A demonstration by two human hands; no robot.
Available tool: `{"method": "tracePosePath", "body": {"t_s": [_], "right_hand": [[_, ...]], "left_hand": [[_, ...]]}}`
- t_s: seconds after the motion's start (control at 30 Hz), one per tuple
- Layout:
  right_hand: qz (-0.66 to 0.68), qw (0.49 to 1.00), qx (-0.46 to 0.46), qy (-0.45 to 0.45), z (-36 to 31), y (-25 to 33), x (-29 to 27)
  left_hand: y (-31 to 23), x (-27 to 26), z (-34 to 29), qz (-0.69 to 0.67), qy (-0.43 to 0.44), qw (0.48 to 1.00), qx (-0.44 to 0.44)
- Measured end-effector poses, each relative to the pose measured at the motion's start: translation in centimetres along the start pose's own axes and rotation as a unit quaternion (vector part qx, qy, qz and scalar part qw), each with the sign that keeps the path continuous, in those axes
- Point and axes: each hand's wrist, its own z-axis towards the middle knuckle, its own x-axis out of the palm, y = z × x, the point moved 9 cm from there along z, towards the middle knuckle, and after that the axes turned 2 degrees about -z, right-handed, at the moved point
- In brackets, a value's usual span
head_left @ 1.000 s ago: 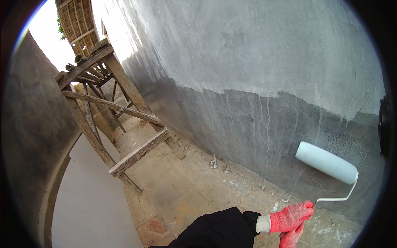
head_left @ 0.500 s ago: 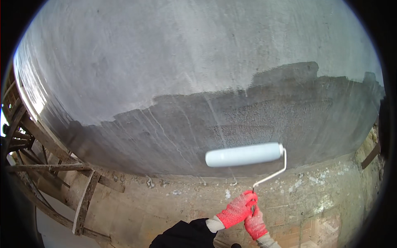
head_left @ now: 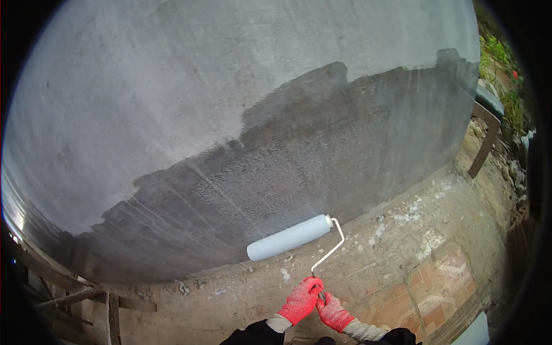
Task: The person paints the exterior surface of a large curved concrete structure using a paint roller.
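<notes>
Both hands, in red gloves, are closed on the handle of a long paint roller (head_left: 290, 237). My left hand (head_left: 302, 301) grips higher up, and my right hand (head_left: 334, 313) sits just beside and below it. Most of the handle is hidden inside the gloves. A bent white wire frame rises from them to the right end of the pale sleeve. The sleeve lies slanted near the foot of a big curved grey wall (head_left: 155, 98); whether it touches the surface I cannot tell. Above it spreads a darker, wet-looking band (head_left: 345, 138) with a ragged upper edge and paler streaks.
Wooden framing (head_left: 112, 313) stands at the lower left. Along the wall's foot runs a dirty concrete floor (head_left: 374, 247) spotted white, with patterned tiles (head_left: 440, 282) at the lower right. A brown leg-like support (head_left: 485, 148) and green plants (head_left: 497, 52) lie right.
My view has turned, tilting the wall and bringing plants in at the right. The roller appears lower and further left, its right end raised. Both hands keep their grip.
</notes>
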Motion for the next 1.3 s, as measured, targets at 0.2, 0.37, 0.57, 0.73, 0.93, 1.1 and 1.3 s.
{"method": "tracePosePath", "body": {"t_s": [0.2, 0.37, 0.57, 0.73, 0.93, 1.1, 1.3], "right_hand": [[-0.023, 1.0, -0.007, 0.014, 1.7, 5.1, -2.2], [-0.025, 0.979, -0.2, 0.02, 3.8, 16.5, -5.0], [-0.012, 0.984, -0.175, -0.005, 3.7, 9.4, -3.4], [-0.048, 0.995, -0.068, 0.05, -0.1, -0.3, -3.1], [0.034, 0.996, 0.063, 0.046, -3.8, -1.3, -9.2], [0.075, 0.996, 0.04, 0.031, -5.1, -1.7, -12.5], [0.132, 0.99, 0.045, 0.022, -6.0, -1.6, -15.1]], "left_hand": [[-5.1, -4.2, 0.5, 0.014, -0.084, 0.995, 0.047], [-12.5, -9.9, 1.2, 0.006, -0.237, 0.958, 0.163], [-5.0, -5.2, 1.4, -0.083, -0.198, 0.97, 0.114], [-0.2, 2.3, 0.7, -0.077, -0.054, 0.996, 0.008], [-7.5, 6.7, 0.7, 0.001, 0.088, 0.996, 0.005], [-15.6, 8.4, 1.2, 0.062, 0.115, 0.986, 0.103], [-20.1, 10.0, 1.4, 0.11, 0.114, 0.975, 0.153]]}}
